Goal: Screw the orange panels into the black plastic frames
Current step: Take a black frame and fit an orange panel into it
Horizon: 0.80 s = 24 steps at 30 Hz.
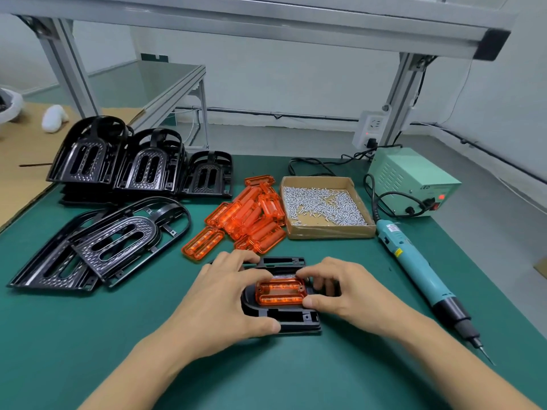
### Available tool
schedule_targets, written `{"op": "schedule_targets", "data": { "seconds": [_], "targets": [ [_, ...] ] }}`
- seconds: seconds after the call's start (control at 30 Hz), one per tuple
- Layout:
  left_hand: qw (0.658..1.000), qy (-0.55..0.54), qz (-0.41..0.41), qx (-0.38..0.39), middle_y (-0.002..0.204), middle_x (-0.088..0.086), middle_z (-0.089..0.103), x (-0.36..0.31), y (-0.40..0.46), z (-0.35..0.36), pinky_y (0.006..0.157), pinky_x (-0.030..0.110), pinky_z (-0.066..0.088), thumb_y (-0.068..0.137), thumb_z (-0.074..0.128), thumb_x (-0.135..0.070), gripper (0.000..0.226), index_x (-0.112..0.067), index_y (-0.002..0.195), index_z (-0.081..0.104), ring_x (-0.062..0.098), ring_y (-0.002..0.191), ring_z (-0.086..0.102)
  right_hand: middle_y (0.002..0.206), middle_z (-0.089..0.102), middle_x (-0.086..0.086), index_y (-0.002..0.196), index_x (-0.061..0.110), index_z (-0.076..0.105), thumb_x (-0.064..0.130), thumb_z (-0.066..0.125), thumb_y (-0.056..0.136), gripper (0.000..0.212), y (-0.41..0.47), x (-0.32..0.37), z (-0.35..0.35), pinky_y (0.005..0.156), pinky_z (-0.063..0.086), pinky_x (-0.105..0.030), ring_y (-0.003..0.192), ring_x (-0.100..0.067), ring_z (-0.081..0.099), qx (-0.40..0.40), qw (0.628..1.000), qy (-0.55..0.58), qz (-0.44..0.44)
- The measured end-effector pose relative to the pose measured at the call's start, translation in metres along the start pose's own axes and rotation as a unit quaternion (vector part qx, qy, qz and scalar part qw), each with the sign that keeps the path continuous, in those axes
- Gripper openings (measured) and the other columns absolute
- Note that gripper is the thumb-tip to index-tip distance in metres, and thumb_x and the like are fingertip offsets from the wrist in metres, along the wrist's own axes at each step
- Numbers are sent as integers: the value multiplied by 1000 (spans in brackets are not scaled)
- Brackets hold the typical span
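Hands first. Left hand point(228, 291) lies over the left part of a black frame point(288, 316) on the green mat point(88, 335): fingers curled across the frame's top, thumb hooked under its near edge, so it grips the frame. Right hand point(340, 288) works an orange panel point(279, 292) that sits in the frame's middle recess: curled fingertips at the panel's far right corner, thumb against its near right end, a pinch across the panel. Neither hand is spread flat.

Panel lies level in the recess, long side running left to right; whether it is fully seated cannot be told.

Counts:
- Frame in hand: one.
- Loose frames flat on the mat at left point(118, 241): two, overlapping.
- Frames stacked behind those point(142, 164): three stacks visible (number per stack not readable).
- Spare orange panels point(251, 217): one heap between the frames and the box, roughly a dozen; exact count not possible, they overlap.
- Cardboard box of screws point(322, 207): one, open, just right of the heap; screws too many and too small to count.
- Electric screwdriver point(420, 267): one, lying untouched on the mat to the right of the right hand, bit toward the near edge.
- Power supply unit point(414, 180): one, pale green, behind the screwdriver, cabled to it.
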State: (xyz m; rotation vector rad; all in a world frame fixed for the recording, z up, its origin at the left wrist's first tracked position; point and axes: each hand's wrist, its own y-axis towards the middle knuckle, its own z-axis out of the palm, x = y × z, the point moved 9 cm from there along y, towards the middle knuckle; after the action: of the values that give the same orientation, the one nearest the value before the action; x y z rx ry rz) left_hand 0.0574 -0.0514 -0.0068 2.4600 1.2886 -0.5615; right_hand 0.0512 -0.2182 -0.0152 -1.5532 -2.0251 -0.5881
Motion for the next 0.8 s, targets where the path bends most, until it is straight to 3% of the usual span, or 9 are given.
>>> {"op": "schedule_targets", "data": {
  "seconds": [0.07,0.13,0.23,0.33,0.4,0.5,0.63,0.73,0.8],
  "targets": [
    [1000,-3,0,-1,130,-28,27,1,0,0,98,21,21,51,43,-80,82,-46,125,52,-2,118,24,89,54,13,125,37,60,33,75,82,46,-3,2,-13,71,38,-12,73,-3,49,-28,1000,9,-8],
    [1000,-2,-2,-7,129,-29,26,1,0,0,97,21,21,51,42,-81,80,-47,123,53,-3,116,24,91,56,13,125,34,60,29,76,81,46,-11,-2,-42,71,36,-10,77,-5,50,-116,993,-10,3],
    [1000,-4,-1,-19,129,-29,26,2,1,0,98,20,21,52,42,-82,80,-46,123,53,-4,114,24,100,56,4,130,29,57,33,72,83,50,-33,-30,-92,78,41,-26,89,-12,53,-234,952,-159,118],
    [1000,0,-5,-23,131,-28,27,2,2,2,98,21,23,53,42,-82,79,-45,121,55,-3,115,24,116,52,-5,142,25,42,52,61,86,65,-59,-75,-118,80,43,-35,112,-26,50,-182,886,-296,308],
    [1000,5,-9,-21,134,-26,27,1,4,3,99,22,24,54,42,-82,74,-45,117,58,-1,118,24,116,52,-4,143,27,38,61,55,85,69,-70,-98,-117,75,43,-34,110,-26,52,-115,868,-309,371],
    [999,31,-9,-14,136,-26,25,-1,7,5,99,21,20,57,43,-82,74,-45,120,55,-1,122,21,99,56,1,139,28,39,59,57,86,64,-72,-113,-106,67,45,-30,89,-22,58,-67,886,-252,384],
    [999,25,4,-41,128,-31,34,-5,9,-7,98,22,18,57,35,-85,78,-43,120,57,-7,123,21,83,59,7,131,32,45,42,65,83,52,-76,-115,-110,47,42,-22,62,-14,62,-105,912,-144,370],
    [994,-16,15,-103,115,-29,49,-7,25,-35,99,28,25,69,48,-73,54,-39,107,65,-3,117,33,68,67,-3,110,32,57,27,68,82,31,-88,-114,-115,51,50,-33,49,-25,62,-147,930,29,335],
    [989,-41,18,-142,108,-21,59,-8,46,-51,99,34,33,79,66,-49,26,-33,100,70,6,110,43,60,62,-5,97,25,64,15,68,82,19,-95,-111,-125,54,45,-35,45,-22,56,-186,927,140,293]
  ]
}}
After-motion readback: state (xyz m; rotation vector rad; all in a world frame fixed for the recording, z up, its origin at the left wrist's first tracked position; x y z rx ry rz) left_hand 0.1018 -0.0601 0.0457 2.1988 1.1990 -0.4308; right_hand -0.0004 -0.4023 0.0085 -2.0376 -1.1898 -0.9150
